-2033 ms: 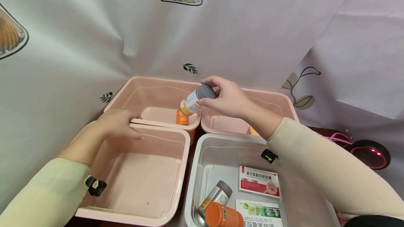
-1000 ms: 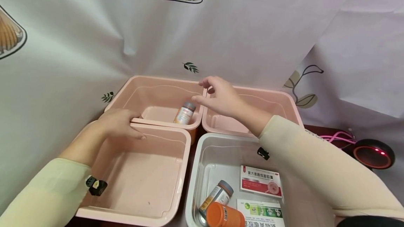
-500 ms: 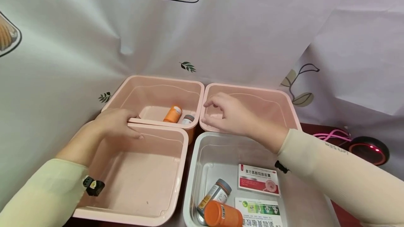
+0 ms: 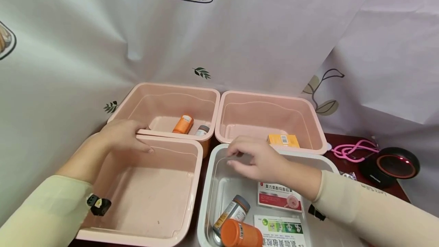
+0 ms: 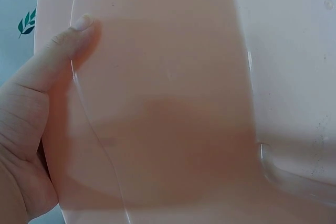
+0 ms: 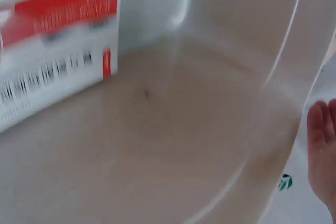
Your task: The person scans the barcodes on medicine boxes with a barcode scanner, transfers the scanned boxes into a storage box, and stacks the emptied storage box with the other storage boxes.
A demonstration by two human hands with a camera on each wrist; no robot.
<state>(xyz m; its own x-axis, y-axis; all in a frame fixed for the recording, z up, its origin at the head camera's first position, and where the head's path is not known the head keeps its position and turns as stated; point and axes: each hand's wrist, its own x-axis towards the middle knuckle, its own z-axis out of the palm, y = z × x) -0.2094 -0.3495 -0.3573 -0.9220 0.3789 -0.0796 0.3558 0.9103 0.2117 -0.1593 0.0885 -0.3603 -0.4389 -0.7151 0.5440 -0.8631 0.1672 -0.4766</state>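
My left hand grips the adjoining rims of the two left pink bins. Its thumb lies against the inner wall of the front-left pink bin, and its fingers reach over the far side. My right hand holds nothing and hovers over the grey bin, fingers loosely bent. Below it in the grey bin are a red-and-white medicine box, a green-and-white medicine box, a grey-capped pill bottle and an orange bottle. The red-and-white box is partly hidden by the hand.
The back-left pink bin holds an orange bottle and a grey-capped bottle. In the back-right pink bin lies a yellow box. A round black device and a pink cord sit at the right.
My right hand let go of a grey-capped bottle in the back-left bin, then moved right and toward me over the grey bin. My left hand stayed on the rims.
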